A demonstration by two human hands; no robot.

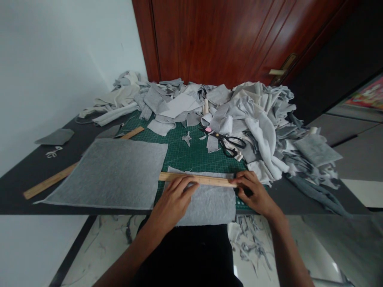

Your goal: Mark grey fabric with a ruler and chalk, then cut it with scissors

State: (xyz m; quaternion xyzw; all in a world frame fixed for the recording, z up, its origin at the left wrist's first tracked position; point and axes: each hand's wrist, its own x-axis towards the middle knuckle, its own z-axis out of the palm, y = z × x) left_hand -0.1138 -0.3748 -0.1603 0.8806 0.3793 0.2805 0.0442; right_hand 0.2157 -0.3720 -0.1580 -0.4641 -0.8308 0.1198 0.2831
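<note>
A wooden ruler (pixel 212 180) lies crosswise over a small grey cloth piece (pixel 209 205), near the cloth's far edge. My left hand (pixel 175 199) rests on the ruler's left part, fingertips pressing down and thumb apart. At the ruler's right end, my right hand (pixel 254 191) has its fingers bent and pinched around the tip. Something small and dark shows beside those fingers; I cannot make out what it is. The cloth lies on a green cutting mat (pixel 179 153) and hangs slightly over the table's front edge. Left of it is a larger grey cloth sheet (pixel 116 175).
Black-handled scissors (pixel 223 137) lie on the mat's far right. Heaped fabric scraps (pixel 257 115) line the back and right of the dark table (pixel 18 179). A second wooden ruler (pixel 50 181) runs under the large sheet. Cloth strips (pixel 251 243) litter the floor.
</note>
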